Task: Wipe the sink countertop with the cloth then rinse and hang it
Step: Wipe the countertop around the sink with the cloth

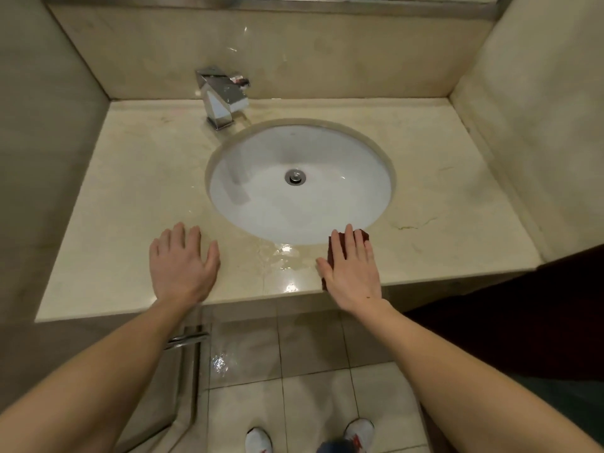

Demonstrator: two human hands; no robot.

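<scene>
A dark red cloth (334, 248) lies folded on the beige marble countertop (137, 197) at the front edge, just right of the white oval sink basin (343, 197). My right hand (351, 273) lies flat on top of the cloth with fingers spread, pressing it down and hiding most of it. My left hand (181, 266) rests flat and empty on the countertop left of the basin, fingers apart. A wet shiny patch (287, 259) sits on the counter between my hands. The chrome faucet (222, 98) stands behind the basin at the left; no water runs.
Marble walls close in the counter on the left, back and right. A chrome bar (186, 340) sticks out below the counter's front edge by my left forearm. Tiled floor (310, 387) lies below, with a wet spot and my white shoes (359, 434).
</scene>
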